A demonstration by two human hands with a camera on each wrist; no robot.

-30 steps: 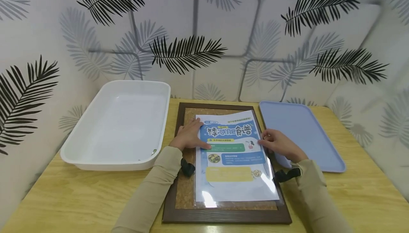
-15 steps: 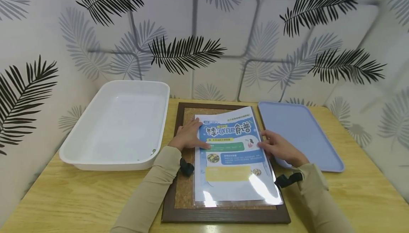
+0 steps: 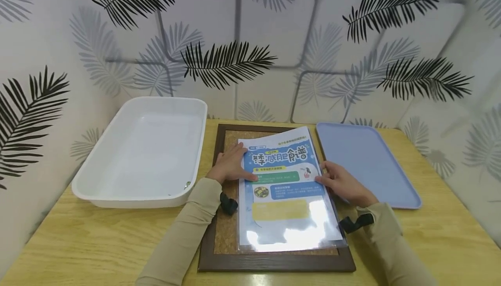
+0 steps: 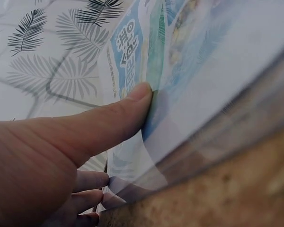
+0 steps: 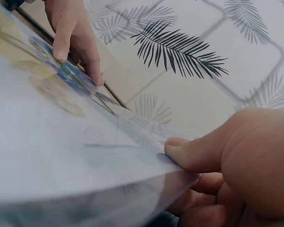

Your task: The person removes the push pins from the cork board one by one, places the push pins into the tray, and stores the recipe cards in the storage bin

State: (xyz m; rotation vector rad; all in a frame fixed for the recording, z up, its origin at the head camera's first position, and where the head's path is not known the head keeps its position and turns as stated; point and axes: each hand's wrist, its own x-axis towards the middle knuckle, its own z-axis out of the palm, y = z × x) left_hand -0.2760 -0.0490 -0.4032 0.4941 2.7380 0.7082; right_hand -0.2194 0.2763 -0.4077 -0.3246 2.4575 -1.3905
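Observation:
A printed blue and white sheet [image 3: 287, 192] lies in a clear plastic sleeve [image 3: 293, 247] over a brown-framed cork board [image 3: 226, 233]. My left hand [image 3: 230, 167] rests at the sleeve's left edge, its thumb extended onto the printed face and its other fingers along the edge. At the opposite edge, my right hand [image 3: 344, 183] pinches the sleeve between thumb and curled fingers. Seen from the right wrist, the pinched edge of the sleeve [image 5: 132, 198] is raised and bowed. The left wrist view shows a gap between the sleeve [image 4: 217, 137] and the cork [image 4: 236, 189].
To the left stands a deep white tray [image 3: 80, 186] with a small greenish mark near its front right corner. A flat pale-blue tray [image 3: 372, 159] lies to the right, close to the board. Behind the wooden table [image 3: 98, 242] is a leaf-patterned backdrop [image 3: 242, 29].
The sleeve's right side has lifted, and its top right corner has shifted farther up in view. Glare has spread across its lower part. My left hand has stayed in place.

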